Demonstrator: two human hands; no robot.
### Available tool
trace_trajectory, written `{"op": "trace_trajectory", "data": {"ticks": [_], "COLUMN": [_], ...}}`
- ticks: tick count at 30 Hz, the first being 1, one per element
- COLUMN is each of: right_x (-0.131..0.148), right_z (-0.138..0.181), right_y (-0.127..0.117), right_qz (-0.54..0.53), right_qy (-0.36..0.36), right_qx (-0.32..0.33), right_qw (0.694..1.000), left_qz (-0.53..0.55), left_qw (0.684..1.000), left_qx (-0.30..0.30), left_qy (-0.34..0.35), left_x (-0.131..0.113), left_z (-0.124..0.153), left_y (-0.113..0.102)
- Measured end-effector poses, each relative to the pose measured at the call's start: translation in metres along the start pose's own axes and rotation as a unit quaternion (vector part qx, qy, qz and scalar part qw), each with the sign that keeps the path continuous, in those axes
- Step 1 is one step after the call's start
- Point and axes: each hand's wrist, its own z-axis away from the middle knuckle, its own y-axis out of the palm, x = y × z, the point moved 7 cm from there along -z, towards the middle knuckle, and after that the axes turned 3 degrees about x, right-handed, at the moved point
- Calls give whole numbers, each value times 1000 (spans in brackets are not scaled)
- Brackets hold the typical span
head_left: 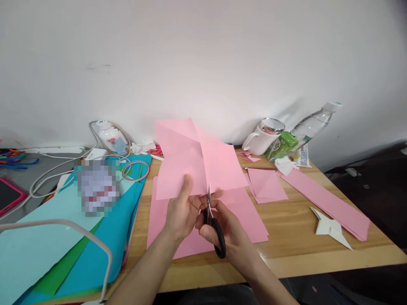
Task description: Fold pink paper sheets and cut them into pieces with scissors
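Note:
In the head view, my left hand (pixel 182 214) grips the lower edge of a creased pink paper sheet (pixel 182 163), thumb on top and fingers beneath. The sheet is held up above the table, with fold lines running across it. My right hand (pixel 224 226) is closed on black-handled scissors (pixel 218 241). Their blades point away from me and sit at the sheet's lower edge, by the middle crease. Below lies a stack of pink paper (pixel 251 216) on the wooden table.
At the right are pink strips (pixel 327 203), a folded white paper star (pixel 330 228), a folded pink square (pixel 265 184), a mug (pixel 262 137) and a tilted water bottle (pixel 313 125). Blue and green sheets (pixel 124 237), a cable (pixel 110 254) and a white bottle (pixel 112 137) occupy the left.

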Motion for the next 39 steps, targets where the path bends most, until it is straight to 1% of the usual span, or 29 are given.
{"op": "trace_trajectory", "data": {"ticks": [3,7,12,15,22,28,33,36,39], "right_x": [1,2,3,3,4,4,5,5,4], "right_z": [1,2,3,4,6,6,6,6,6], "right_y": [0,-1,-3,-3,-4,-5,-5,-5,-5], "right_qz": [2,7,24,22,36,43,50,44,40], "right_qy": [2,4,0,3,5,12,12,9,14], "right_qx": [0,1,1,-1,-10,-15,-17,-17,-20], "right_qw": [1000,1000,1000,1000,999,999,999,999,999], "left_qz": [-3,3,12,5,15,11,8,6,6], "left_qw": [1000,1000,999,998,999,998,999,999,999], "left_qx": [-5,6,-17,-15,-13,-31,-25,-29,-18], "left_qy": [-9,24,44,56,50,53,31,26,26], "left_x": [2,-1,-2,-3,-2,-3,0,1,1], "left_z": [0,-1,0,0,0,3,3,3,2], "left_y": [-2,-1,0,0,2,2,2,1,2]}}
